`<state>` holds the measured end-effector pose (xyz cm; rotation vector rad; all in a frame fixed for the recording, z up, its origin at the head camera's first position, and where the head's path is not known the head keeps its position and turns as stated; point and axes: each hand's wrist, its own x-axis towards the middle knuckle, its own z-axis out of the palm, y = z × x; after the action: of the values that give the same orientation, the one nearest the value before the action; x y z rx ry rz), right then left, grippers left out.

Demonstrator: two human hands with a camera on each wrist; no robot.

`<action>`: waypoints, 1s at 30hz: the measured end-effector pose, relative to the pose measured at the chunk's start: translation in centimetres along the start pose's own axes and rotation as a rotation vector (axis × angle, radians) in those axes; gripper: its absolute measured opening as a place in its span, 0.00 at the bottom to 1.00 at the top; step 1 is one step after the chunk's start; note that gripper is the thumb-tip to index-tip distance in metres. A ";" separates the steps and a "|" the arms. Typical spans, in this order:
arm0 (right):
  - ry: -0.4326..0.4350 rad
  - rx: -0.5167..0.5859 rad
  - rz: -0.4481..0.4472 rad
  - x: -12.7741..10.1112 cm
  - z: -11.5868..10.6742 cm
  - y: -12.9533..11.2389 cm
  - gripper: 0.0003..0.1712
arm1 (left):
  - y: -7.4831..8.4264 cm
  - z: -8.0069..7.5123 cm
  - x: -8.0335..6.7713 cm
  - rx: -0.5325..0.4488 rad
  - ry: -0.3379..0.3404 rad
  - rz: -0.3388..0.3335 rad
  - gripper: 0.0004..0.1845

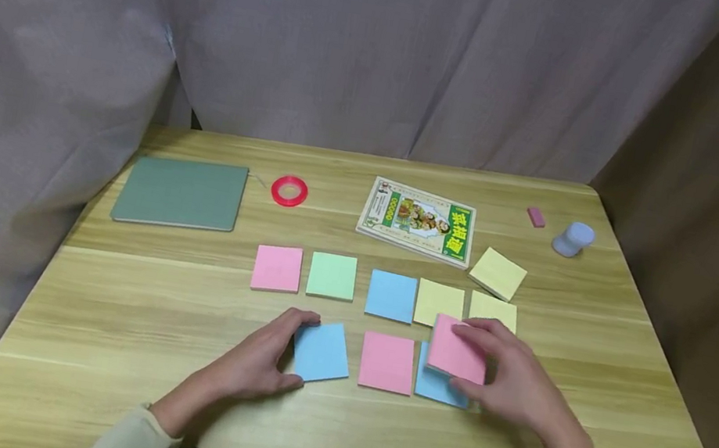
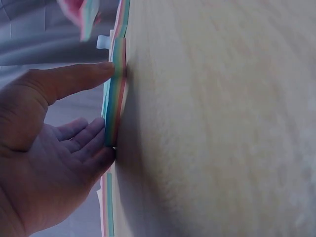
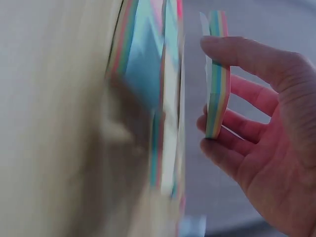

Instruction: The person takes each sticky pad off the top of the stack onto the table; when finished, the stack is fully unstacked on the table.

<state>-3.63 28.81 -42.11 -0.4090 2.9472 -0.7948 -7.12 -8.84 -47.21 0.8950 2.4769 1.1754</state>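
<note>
My left hand (image 1: 266, 355) holds a blue-topped sticky note pad (image 1: 321, 352) by its edges, thumb near and fingers far; its layered colour bands show in the left wrist view. Raised off the table, a pink-topped sticky note pad (image 1: 458, 349) is pinched by my right hand (image 1: 516, 373). In the right wrist view this pad (image 3: 217, 79) stands apart from those below. Partly hidden beneath it lies another blue pad (image 1: 441, 388), with a pink pad (image 1: 387, 363) to its left. Behind are pink (image 1: 276, 269), green (image 1: 332, 277), blue (image 1: 391, 297) and yellow pads (image 1: 440, 301).
A tilted yellow pad (image 1: 498, 273) lies behind the row's right end. Farther back are a green notebook (image 1: 182, 193), a red tape roll (image 1: 288, 202), an illustrated card box or booklet (image 1: 419, 220), a small pink block (image 1: 536, 217) and a pale cylindrical object (image 1: 573, 239).
</note>
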 end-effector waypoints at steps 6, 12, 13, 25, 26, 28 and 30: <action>0.066 -0.038 0.048 -3.8 -0.8 4.5 0.39 | -0.1 -0.3 -0.2 0.016 0.007 0.004 0.46; 0.097 -0.041 0.003 -5.0 0.1 5.8 0.37 | -0.2 -0.3 -0.3 0.017 0.006 0.006 0.46; 0.098 -0.043 0.001 -5.1 0.2 5.8 0.37 | -0.2 -0.3 -0.3 0.015 0.004 0.006 0.46; 0.079 -0.054 -0.003 -5.1 0.7 6.0 0.38 | 0.0 -0.5 -0.3 0.016 0.002 0.020 0.44; 0.077 -0.053 0.000 -5.1 0.7 5.9 0.38 | 0.0 -0.5 -0.3 0.017 0.003 0.021 0.44; 0.069 -0.047 0.015 -5.1 0.5 5.7 0.36 | 0.0 -0.5 -0.3 0.018 0.005 0.022 0.44; 0.066 -0.045 0.030 -5.1 0.1 5.5 0.35 | -0.1 -0.5 -0.3 0.019 0.005 0.025 0.44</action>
<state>-0.05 34.69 -45.05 -0.3468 3.0293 -0.7535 -7.12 -9.36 -46.96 0.9323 2.4918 1.1658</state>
